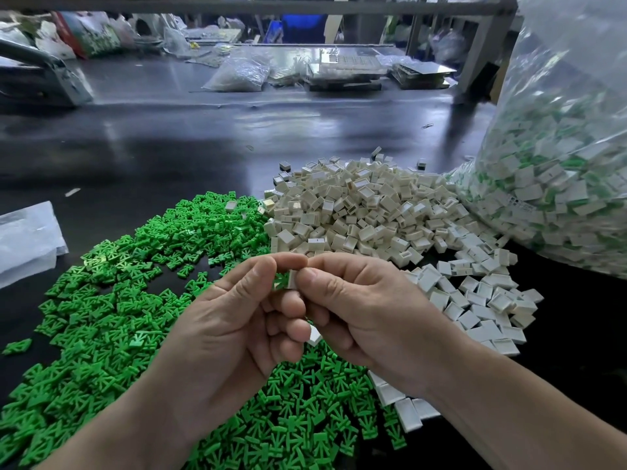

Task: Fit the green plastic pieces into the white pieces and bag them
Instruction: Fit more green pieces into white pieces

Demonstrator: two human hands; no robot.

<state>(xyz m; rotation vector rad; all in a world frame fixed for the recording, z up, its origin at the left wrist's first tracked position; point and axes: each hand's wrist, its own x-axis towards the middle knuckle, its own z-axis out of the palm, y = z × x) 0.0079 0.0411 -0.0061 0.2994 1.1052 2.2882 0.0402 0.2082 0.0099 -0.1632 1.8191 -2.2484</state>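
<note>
— Dark table (203, 137), green pile (101, 300) on the left, white pile (356, 212) touching it, a filled bag (559, 164) at the right. Which step is this?
— Fitting, I'd say. The left hand (230, 320) pinches a green piece (280, 281) between thumb and forefinger. The right hand (366, 307) pinches a white piece (292, 279) the same way. The two pieces touch, held above the piles.
— Seated?
— Cannot tell; some green shows. Next calls for a straight push home, then a drop into the bag.

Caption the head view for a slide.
Left hand and right hand pinch green piece against white piece above the green pile.
</note>
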